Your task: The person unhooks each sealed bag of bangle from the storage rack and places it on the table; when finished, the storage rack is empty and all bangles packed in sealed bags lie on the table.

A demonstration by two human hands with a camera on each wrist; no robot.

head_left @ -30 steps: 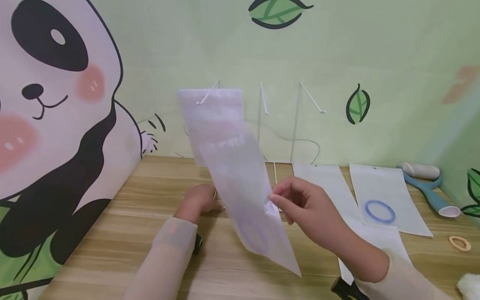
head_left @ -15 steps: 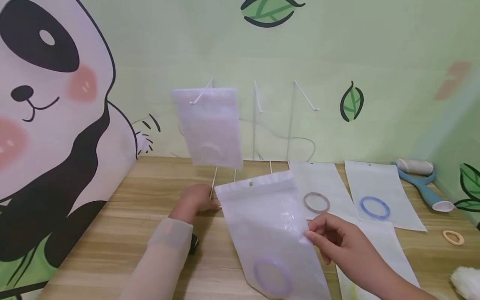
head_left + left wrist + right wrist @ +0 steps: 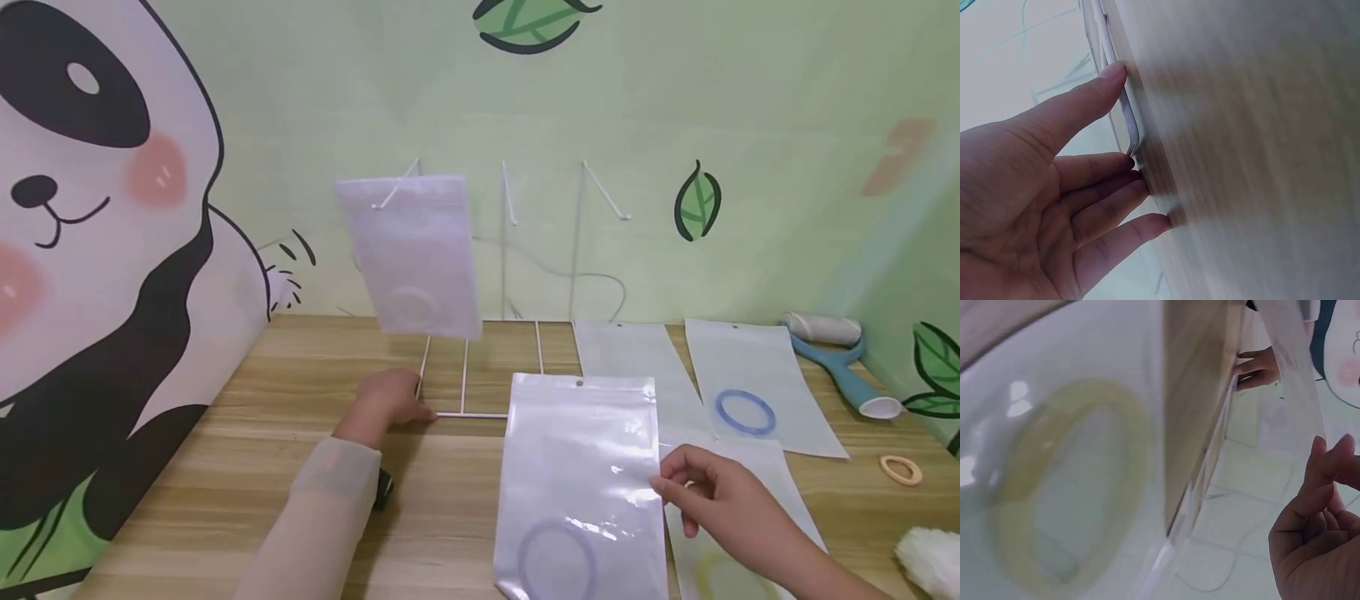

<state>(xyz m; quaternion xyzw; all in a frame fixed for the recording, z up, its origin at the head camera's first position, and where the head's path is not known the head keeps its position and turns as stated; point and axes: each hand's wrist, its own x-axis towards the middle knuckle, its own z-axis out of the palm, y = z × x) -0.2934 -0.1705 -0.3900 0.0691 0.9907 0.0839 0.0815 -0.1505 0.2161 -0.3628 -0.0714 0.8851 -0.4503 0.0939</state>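
My right hand [image 3: 720, 500] pinches the right edge of a white zip bag [image 3: 581, 450] between thumb and fingertips. A pale purple ring shows in the bag's lower part, and a hang hole sits in its top strip. In the right wrist view, the bag appears edge-on above the fingertips. My left hand [image 3: 386, 400] grips the near left corner of a white wire display rack [image 3: 480, 414] at the table. The left wrist view has the thumb on the rack's rod [image 3: 1129, 115] and the forefinger at its bend. Another white bag [image 3: 408, 250] hangs on the rack's left hook.
Two bare hooks [image 3: 606, 192] stick out to the right of the hanging bag. On the table's right lie flat bags, one with a blue ring [image 3: 745, 412] and one with a yellow ring [image 3: 731, 575]. Beyond them are a lint roller [image 3: 847, 367], a small wooden ring [image 3: 900, 471] and white fluff [image 3: 930, 558].
My right hand has carried the bag right and down, away from the hanging bag, turning it upright with its front to the head camera. My left hand has kept its place on the rack.
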